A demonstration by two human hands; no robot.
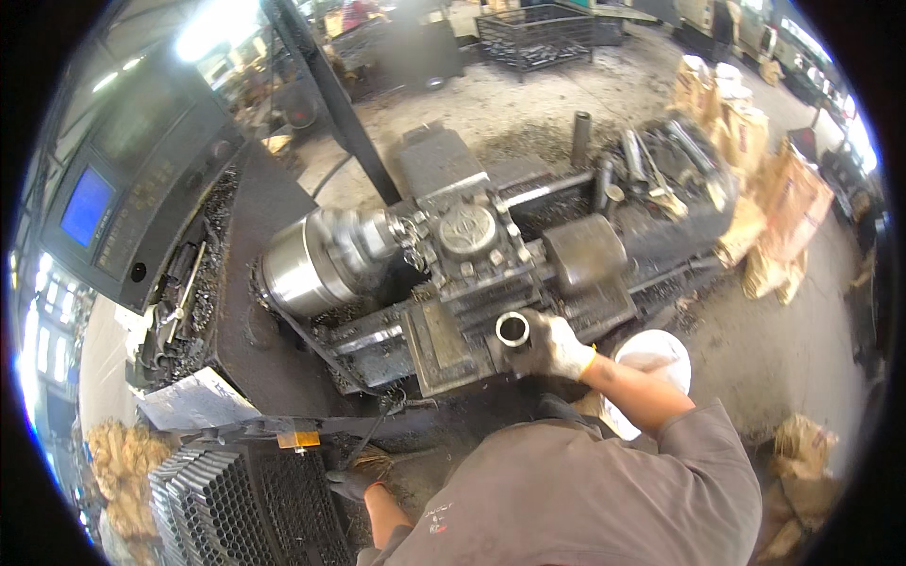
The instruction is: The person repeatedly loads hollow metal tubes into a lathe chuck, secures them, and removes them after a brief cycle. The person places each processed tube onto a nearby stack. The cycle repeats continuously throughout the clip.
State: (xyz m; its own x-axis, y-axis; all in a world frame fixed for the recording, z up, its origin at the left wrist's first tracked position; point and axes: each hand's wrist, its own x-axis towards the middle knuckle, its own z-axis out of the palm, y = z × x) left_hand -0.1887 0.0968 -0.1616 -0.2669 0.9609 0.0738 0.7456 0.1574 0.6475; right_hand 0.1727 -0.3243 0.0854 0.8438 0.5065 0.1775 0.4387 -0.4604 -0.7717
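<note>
A short metal tube (512,329) stands with its round open end facing up, beside the lathe's carriage. My right hand (557,347), in a glove that is pale at the back and dark at the fingers, is wrapped round it. Low on the left, my left hand (351,483) wears a dark glove. Its fingers stretch toward a stack of metal tubes (203,495), and I see nothing held in them. The lathe's chuck (307,264) is smeared by motion at its right end, next to the tool turret (467,231).
A control panel with a blue screen (88,206) stands at the left. Metal chips lie along the lathe. Loose bars and tools (651,170) rest on its far right end, near brown sacks (788,203). A white bucket (678,363) stands by my right forearm.
</note>
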